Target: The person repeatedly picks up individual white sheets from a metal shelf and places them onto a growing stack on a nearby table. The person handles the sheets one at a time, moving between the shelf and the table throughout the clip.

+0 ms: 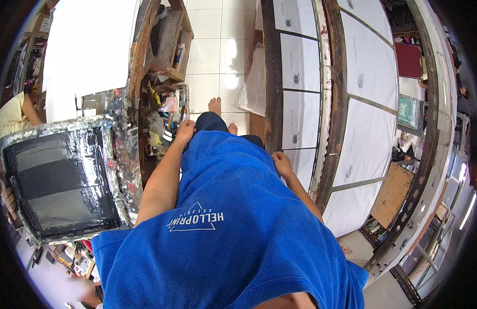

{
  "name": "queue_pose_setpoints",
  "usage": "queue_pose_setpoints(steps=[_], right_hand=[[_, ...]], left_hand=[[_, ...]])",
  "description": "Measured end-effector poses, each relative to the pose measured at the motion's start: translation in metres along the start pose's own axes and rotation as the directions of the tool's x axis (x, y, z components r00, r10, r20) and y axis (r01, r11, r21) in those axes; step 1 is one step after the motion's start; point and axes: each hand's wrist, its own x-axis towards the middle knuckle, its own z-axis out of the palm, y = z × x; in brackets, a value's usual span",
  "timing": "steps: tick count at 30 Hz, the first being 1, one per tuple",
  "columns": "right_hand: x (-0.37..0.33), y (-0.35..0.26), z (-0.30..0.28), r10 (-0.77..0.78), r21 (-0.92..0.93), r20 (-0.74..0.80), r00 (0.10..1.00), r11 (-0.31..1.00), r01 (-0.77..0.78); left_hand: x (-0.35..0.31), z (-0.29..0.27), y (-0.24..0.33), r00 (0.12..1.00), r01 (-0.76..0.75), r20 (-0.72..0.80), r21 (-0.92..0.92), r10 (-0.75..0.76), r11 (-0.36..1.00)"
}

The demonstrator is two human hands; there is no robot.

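Note:
Both my arms hang at my sides, against my blue T-shirt. My left hand point(185, 131) is closed beside my left thigh, its fingers loosely curled, near a cluttered low shelf. Nothing shows in it. Close to the edge of a long table on the right is my right hand point(282, 163), also curled closed with nothing visible in it. White rectangular panels point(300, 121) with small dark printed marks lie in a row along that table. Left of my left arm, a screen-printing frame point(102, 175) holds a dark, glossy, ink-smeared mesh.
Ahead runs a narrow aisle of pale tiles point(205, 51). A paint-stained wooden bench edge point(126, 149) borders it on the left, with a wooden stand point(177, 41) beyond. A second row of white panels point(359, 129) lies farther right. Another person's arm point(30, 109) shows at far left.

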Motion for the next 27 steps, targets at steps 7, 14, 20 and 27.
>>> queue_pose_setpoints(steps=[7,14,20,27], right_hand=[[0.023,-0.052,-0.006,-0.064,0.111,-0.096,0.993,0.991,0.075],[0.053,-0.082,-0.007,-0.140,0.054,-0.031,0.990,0.988,0.141],[0.078,-0.096,0.002,-0.111,-0.116,0.016,0.994,0.987,0.112],[0.129,-0.131,-0.006,-0.181,-0.043,0.064,0.981,0.982,0.184]], left_hand=[[0.036,-0.018,0.052,0.999,-0.018,-0.039,0.009,0.018,1.000],[0.061,-0.035,0.084,0.999,-0.039,0.021,0.234,0.035,0.972],[0.080,-0.036,0.098,0.992,-0.103,-0.050,0.172,0.114,0.980],[0.062,-0.037,0.169,0.926,-0.377,-0.002,0.072,0.378,0.923]])
